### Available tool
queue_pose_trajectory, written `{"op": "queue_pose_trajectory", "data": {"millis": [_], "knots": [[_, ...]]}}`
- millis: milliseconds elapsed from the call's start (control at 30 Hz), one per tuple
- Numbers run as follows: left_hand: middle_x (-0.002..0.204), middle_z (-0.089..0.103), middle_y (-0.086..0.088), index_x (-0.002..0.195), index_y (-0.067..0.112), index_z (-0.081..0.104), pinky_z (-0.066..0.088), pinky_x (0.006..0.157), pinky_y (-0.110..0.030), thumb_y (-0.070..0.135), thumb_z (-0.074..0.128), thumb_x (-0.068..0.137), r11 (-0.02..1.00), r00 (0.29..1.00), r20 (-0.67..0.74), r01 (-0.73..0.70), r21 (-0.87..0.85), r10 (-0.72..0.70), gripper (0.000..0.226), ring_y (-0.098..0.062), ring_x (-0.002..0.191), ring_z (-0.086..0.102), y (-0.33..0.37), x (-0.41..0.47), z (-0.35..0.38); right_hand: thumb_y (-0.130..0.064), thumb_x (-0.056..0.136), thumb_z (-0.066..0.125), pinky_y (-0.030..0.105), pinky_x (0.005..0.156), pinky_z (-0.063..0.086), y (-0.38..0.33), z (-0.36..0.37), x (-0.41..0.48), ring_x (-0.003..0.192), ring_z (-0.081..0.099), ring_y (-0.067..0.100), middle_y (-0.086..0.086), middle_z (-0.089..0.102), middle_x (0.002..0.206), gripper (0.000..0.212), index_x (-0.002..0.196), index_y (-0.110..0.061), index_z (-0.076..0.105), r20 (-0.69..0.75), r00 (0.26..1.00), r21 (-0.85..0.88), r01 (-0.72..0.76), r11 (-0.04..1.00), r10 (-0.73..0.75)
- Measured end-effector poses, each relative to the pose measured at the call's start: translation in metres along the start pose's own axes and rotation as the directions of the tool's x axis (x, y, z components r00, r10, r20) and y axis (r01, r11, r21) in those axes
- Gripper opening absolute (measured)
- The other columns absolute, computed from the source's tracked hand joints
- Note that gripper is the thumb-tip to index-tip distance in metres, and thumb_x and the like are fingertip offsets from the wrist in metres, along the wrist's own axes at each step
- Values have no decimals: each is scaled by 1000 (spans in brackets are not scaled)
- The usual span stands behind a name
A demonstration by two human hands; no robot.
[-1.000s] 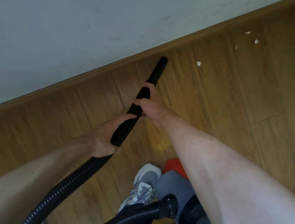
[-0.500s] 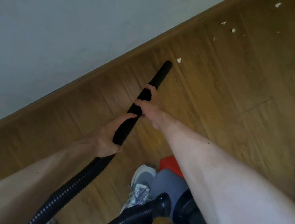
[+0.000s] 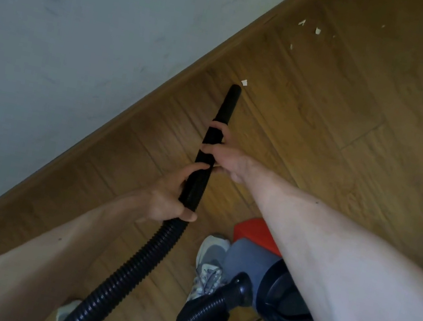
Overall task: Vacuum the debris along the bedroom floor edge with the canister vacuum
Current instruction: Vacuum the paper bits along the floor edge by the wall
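Head view:
- The black wand (image 3: 227,106) runs from the centre of the frame up to its open tip, which sits just below and left of a white scrap of debris (image 3: 244,82); whether they touch is hard to make out.
- The right hand (image 3: 228,160) holds the wand at mid-length, fingers curled round it; the fingertips are mostly hidden behind the tube.
- The left hand (image 3: 169,198) grips lower down, thumb and fingers wrapped round the ribbed hose (image 3: 135,263) where it meets the wand.
- The hose drops to the bottom edge and is cut off there; a second stretch rises to the canister vacuum (image 3: 281,300) at lower right.
- The canister is largely hidden by the right forearm; only a dark rounded body and a red part (image 3: 254,231) show.
- More scraps (image 3: 317,31) lie at upper right on the wooden floor (image 3: 346,156), near the baseboard (image 3: 157,105).
- A grey shoe (image 3: 210,262) stands beside the canister; another at the bottom edge is cut off.
- The pale wall (image 3: 87,25) fills the upper left.
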State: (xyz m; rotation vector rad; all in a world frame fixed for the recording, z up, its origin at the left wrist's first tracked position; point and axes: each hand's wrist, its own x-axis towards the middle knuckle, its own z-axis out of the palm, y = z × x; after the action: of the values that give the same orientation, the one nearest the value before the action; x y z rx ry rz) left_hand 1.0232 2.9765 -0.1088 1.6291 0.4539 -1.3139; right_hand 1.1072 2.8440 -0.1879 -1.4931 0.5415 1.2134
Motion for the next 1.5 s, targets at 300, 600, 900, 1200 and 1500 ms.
{"op": "queue_pose_trajectory", "data": {"millis": [300, 600, 900, 1200, 1500], "knots": [[127, 46, 4, 142, 59, 27, 61, 66, -42, 5, 80, 79, 994, 996, 46, 82, -79, -78, 98, -19, 110, 55, 20, -2, 1, -3, 95, 57, 37, 73, 60, -5, -22, -5, 101, 60, 20, 8, 51, 132, 57, 138, -37, 41, 23, 1000, 21, -1, 1000, 1], [123, 49, 3, 143, 57, 27, 62, 69, -45, 1, 77, 80, 995, 995, 35, 97, -2, -96, 97, -20, 106, 58, 47, -4, -15, -3, 96, 56, 34, 71, 58, -20, -28, -8, 108, 58, 25, 7, 50, 132, 57, 140, -36, 42, -23, 1000, 158, -10, 987, 14], [114, 49, 6, 147, 52, 24, 61, 66, -41, -3, 72, 84, 983, 990, 46, 128, 132, -135, 96, -18, 99, 58, 77, -3, -41, -2, 97, 53, 43, 82, 59, -42, -28, -3, 100, 61, 25, 9, 53, 126, 57, 141, -35, 40, -34, 999, 221, -11, 975, 19], [115, 50, 3, 148, 51, 25, 60, 57, -36, -5, 70, 84, 959, 980, 88, 152, 240, -178, 96, -22, 96, 61, 97, 6, -60, -2, 97, 53, 35, 70, 59, -52, -32, -3, 97, 62, 24, 9, 53, 128, 55, 140, -35, 41, -59, 998, 268, -6, 963, 23], [119, 46, 3, 148, 50, 23, 53, 61, -24, 0, 73, 83, 958, 987, 116, 77, 276, -112, 97, -8, 94, 52, 97, 20, -69, 0, 96, 54, 28, 55, 57, -64, -39, 2, 90, 60, 20, 6, 50, 124, 61, 145, -32, 37, -124, 992, 263, 19, 965, 14]]}}
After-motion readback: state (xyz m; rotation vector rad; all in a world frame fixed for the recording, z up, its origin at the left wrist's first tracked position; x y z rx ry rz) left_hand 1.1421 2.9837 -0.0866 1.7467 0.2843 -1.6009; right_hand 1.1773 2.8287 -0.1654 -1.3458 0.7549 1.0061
